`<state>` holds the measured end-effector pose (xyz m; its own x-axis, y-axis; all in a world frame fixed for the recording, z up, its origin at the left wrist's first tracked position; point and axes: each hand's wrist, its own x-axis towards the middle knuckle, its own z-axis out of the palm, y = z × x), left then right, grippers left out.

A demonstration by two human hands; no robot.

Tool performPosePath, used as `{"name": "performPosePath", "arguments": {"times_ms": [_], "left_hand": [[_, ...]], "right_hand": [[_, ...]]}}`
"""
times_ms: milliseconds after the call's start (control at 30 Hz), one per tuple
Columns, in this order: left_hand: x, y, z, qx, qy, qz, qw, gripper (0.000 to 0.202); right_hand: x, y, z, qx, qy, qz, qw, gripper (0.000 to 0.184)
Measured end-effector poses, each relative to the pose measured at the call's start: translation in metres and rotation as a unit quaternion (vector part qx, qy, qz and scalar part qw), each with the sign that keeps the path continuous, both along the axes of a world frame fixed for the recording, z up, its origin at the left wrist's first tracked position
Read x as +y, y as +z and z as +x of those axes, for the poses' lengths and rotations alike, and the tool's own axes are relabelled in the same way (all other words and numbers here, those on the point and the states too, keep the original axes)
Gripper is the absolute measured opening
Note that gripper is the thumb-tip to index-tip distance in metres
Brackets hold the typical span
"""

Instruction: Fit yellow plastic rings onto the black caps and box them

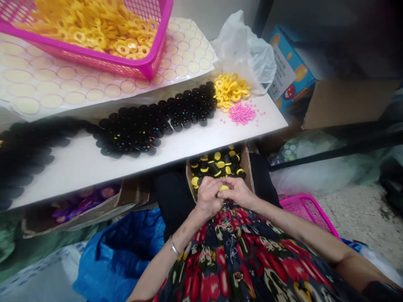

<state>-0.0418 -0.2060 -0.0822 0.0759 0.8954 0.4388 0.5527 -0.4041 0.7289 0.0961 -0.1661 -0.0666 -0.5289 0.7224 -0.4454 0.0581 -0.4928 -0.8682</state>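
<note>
My left hand (209,197) and my right hand (237,191) meet over my lap, fingers curled together around a small yellow-topped cap (223,188). Just beyond them a cardboard box (247,167) holds several black caps with yellow tops (217,163). On the white table (195,142) above lie a long row of black caps (157,121), a pile of yellow rings (231,90) and a small heap of pink beads (242,113).
A pink basket (151,63) full of yellow rings stands on sheets of round stickers (63,84) at the back left. A clear plastic bag (244,52), a blue carton (291,75), another pink basket (308,212), a blue bag (119,251) and a box under the table (78,209) surround me.
</note>
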Motion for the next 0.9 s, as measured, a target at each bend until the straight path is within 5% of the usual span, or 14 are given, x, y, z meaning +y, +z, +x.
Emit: {"name": "performPosePath", "arguments": {"times_ms": [200, 367, 433, 567, 667, 900], "left_hand": [[0.011, -0.001, -0.03, 0.069, 0.124, -0.031, 0.989, 0.021], [0.031, -0.011, -0.054, 0.256, 0.136, -0.081, 0.954, 0.037], [0.038, -0.011, -0.055, 0.312, 0.12, -0.124, 0.934, 0.039], [0.046, -0.01, -0.053, 0.365, 0.112, -0.192, 0.904, 0.044], [0.047, -0.007, -0.053, 0.377, 0.098, -0.221, 0.894, 0.047], [0.044, 0.02, -0.061, 0.363, 0.078, -0.214, 0.904, 0.047]], "right_hand": [[0.015, 0.005, 0.001, 0.005, -0.03, -0.04, 0.999, 0.056], [0.05, 0.03, 0.016, -0.095, -0.102, 0.17, 0.976, 0.038], [0.073, 0.042, 0.022, -0.14, -0.131, 0.299, 0.935, 0.028], [0.13, 0.057, 0.03, -0.278, -0.15, 0.498, 0.808, 0.016], [0.167, 0.058, 0.027, -0.394, -0.119, 0.536, 0.737, 0.016], [0.202, 0.057, -0.005, -0.501, 0.052, 0.572, 0.648, 0.018]]}}
